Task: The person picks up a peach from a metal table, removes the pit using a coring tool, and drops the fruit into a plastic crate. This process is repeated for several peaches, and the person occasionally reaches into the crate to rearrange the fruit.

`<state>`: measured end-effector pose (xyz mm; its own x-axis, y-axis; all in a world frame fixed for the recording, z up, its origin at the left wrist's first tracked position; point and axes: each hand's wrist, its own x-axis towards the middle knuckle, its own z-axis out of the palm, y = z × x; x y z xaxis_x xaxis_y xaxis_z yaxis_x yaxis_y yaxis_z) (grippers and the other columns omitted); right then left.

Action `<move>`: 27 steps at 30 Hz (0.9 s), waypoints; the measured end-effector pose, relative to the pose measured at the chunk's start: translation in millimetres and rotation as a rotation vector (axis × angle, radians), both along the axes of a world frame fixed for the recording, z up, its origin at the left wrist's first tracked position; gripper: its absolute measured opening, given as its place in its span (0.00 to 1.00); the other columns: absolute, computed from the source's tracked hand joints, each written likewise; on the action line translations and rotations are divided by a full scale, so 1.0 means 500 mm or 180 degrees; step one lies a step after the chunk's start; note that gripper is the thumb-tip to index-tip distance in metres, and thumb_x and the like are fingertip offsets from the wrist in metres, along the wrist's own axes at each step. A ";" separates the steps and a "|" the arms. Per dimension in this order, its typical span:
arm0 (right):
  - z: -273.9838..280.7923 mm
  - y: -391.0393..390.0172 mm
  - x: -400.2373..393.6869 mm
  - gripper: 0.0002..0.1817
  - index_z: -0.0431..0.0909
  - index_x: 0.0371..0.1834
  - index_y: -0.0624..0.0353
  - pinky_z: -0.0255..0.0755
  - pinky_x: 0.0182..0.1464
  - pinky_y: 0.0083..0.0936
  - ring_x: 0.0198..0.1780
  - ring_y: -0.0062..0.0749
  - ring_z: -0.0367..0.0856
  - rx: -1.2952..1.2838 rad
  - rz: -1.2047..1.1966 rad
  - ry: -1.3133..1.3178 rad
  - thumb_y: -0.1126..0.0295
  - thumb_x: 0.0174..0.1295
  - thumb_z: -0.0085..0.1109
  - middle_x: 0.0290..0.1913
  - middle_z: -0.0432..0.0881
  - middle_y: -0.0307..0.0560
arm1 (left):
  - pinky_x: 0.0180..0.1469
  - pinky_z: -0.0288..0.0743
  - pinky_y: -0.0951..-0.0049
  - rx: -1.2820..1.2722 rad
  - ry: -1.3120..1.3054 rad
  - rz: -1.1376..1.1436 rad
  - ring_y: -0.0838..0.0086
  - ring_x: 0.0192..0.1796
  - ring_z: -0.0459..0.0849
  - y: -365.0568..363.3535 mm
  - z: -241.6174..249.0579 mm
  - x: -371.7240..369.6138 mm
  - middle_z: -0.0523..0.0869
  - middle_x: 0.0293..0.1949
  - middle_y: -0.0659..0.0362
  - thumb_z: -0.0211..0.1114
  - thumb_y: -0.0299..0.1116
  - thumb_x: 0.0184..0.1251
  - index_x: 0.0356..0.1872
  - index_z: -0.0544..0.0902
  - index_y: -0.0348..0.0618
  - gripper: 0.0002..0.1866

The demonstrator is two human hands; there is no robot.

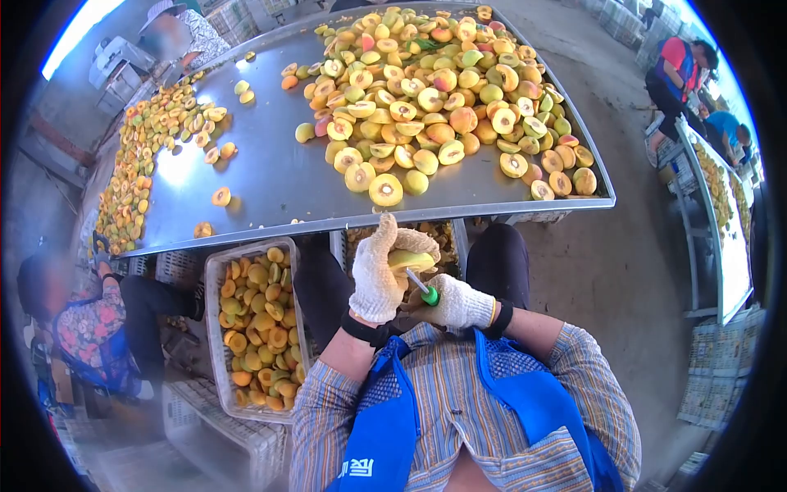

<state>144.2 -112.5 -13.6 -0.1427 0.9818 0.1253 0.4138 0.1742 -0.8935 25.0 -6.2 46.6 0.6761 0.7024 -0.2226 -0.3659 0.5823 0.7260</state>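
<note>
Two gloved hands are held together just below the near edge of the metal table. A peach half is cupped in the left hand, whose fingers are curled around it, cut face turned toward the right hand. A green-handled pitting tool is clenched in the right hand, its tip set against the fruit. The peach is judged light, soft and slippery when cut, easily bruised; it is best held around the rounded skin side. A heap of halved peaches is spread toward the table's far right corner, and another row along its left edge. A plastic crate of halves stands below the near left corner, beside the person's knee.
</note>
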 end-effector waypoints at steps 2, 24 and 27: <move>0.002 0.001 0.005 0.16 0.88 0.35 0.55 0.80 0.35 0.38 0.28 0.49 0.84 -0.0327 -0.0056 -0.0386 0.52 0.60 0.67 0.29 0.86 0.54 | 0.39 0.85 0.60 0.0119 -0.0005 -0.0049 0.56 0.35 0.89 0.010 -0.023 -0.004 0.88 0.33 0.45 0.54 0.54 0.77 0.37 0.85 0.29 0.30; -0.016 -0.008 0.022 0.19 0.83 0.47 0.58 0.81 0.36 0.39 0.29 0.50 0.86 -0.0483 0.0102 -0.0599 0.55 0.62 0.65 0.31 0.87 0.51 | 0.35 0.83 0.60 -0.0671 -0.0435 -0.0289 0.56 0.28 0.85 -0.014 -0.046 -0.013 0.85 0.24 0.47 0.48 0.66 0.74 0.20 0.84 0.35 0.41; 0.001 -0.014 0.013 0.18 0.80 0.53 0.58 0.80 0.37 0.34 0.31 0.39 0.86 -0.0458 0.0560 0.0657 0.61 0.63 0.65 0.33 0.87 0.47 | 0.33 0.82 0.55 -0.0746 -0.1014 -0.0373 0.51 0.27 0.84 -0.022 -0.064 0.000 0.84 0.23 0.45 0.45 0.68 0.74 0.19 0.83 0.36 0.42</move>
<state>150.7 -119.6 -12.9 -0.2982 0.9540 0.0309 0.1955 0.0928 -0.9763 24.9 -17.1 14.8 0.8095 0.5716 -0.1341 -0.4723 0.7695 0.4298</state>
